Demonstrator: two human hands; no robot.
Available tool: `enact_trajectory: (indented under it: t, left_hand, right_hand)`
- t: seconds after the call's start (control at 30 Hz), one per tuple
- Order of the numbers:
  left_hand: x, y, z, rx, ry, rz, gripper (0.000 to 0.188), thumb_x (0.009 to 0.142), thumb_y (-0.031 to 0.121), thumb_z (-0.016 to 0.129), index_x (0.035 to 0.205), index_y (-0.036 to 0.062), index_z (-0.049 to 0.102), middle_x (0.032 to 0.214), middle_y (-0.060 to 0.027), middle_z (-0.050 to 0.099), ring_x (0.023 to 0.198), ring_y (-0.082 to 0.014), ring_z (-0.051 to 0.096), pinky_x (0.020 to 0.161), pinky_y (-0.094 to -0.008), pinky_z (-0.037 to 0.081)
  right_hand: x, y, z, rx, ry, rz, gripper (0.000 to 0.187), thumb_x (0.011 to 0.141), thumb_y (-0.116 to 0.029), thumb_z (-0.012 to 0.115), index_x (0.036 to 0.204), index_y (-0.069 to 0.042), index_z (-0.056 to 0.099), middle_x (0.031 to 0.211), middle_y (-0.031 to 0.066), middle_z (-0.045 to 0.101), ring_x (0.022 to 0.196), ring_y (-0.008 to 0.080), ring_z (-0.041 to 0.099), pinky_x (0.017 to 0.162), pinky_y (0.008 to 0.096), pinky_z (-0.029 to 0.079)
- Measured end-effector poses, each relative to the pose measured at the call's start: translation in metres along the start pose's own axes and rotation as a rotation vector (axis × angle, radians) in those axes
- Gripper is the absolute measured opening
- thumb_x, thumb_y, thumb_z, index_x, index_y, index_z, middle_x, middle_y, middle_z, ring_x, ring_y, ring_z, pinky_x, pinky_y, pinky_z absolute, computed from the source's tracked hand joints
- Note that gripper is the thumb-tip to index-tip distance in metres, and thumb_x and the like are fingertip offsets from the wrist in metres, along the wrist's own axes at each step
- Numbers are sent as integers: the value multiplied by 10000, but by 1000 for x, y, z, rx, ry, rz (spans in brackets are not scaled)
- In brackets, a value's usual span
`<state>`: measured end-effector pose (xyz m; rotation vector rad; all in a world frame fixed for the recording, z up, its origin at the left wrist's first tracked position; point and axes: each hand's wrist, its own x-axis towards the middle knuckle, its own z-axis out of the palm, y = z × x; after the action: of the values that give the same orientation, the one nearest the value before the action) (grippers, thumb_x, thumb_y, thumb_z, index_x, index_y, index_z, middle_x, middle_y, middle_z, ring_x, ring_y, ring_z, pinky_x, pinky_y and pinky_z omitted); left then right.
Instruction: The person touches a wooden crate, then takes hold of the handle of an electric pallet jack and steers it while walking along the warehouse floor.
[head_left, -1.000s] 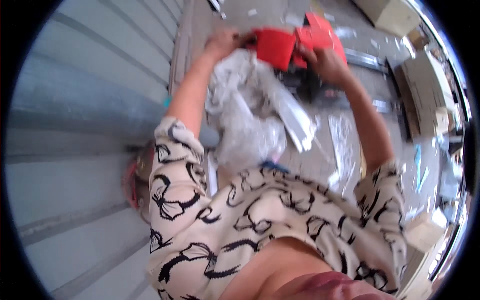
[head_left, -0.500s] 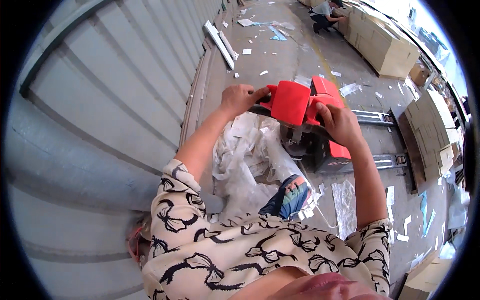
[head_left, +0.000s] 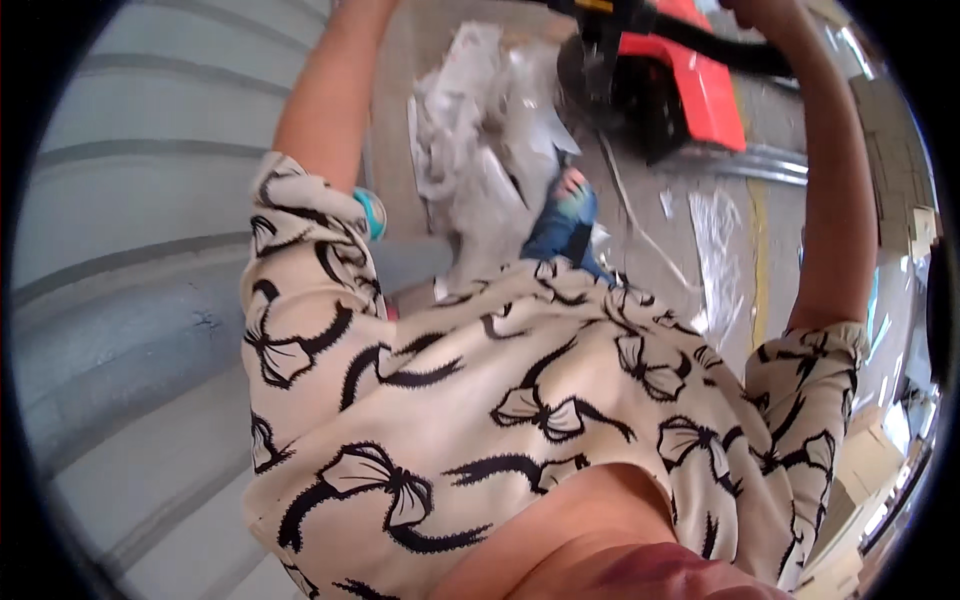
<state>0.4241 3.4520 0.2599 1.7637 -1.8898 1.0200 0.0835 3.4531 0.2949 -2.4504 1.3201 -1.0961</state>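
Along the top edge shows a pallet truck with a red body (head_left: 708,95) and a black handle (head_left: 715,45). My right hand (head_left: 768,14), partly cut off by the top edge, is closed at the black handle; its fingers are only partly seen. My left forearm (head_left: 335,95) runs up and out of the picture, so that hand is hidden. Beneath the handle, crumpled clear plastic sheeting (head_left: 460,150) lies on the floor beside my blue-trousered leg (head_left: 560,225). The picture is somewhat blurred.
A ribbed grey wall (head_left: 180,110) with a thick grey pipe (head_left: 120,325) stands close on my left. Pale cartons (head_left: 895,150) are stacked at right. A whitish cord (head_left: 640,225) and a strip of plastic (head_left: 715,245) lie on the floor.
The view has tipped down toward my body. The pallet truck and both hands have shifted up in the picture; my left hand has passed out of it.
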Motion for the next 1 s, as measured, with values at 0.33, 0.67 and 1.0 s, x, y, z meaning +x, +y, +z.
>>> enact_trajectory:
  t: [0.33,0.67,1.0]
  left_hand:
    - [8,51,-27,7,-59,71,432,930,497,381,1258,258,530,638,-109,619,615,-299,622,565,-394,481]
    - [32,117,-103,-771,-722,-281,1014,718,876,160,697,1,673,543,-126,580,594,-230,631,609,-333,479]
    - [-21,234,-151,-796,-815,276,882,789,804,202,807,55,668,699,-198,621,772,-363,618,815,-412,470]
  right_hand:
    - [-10,12,-16,-16,-46,-38,732,931,-591,332,766,51,644,544,69,553,499,163,543,500,307,448]
    - [-32,95,-59,405,-257,100,564,966,-529,272,968,-62,587,536,-10,425,411,72,376,378,241,262]
    - [-161,182,-131,347,-329,187,473,919,-471,402,1008,-37,566,699,26,471,593,114,429,536,266,313]
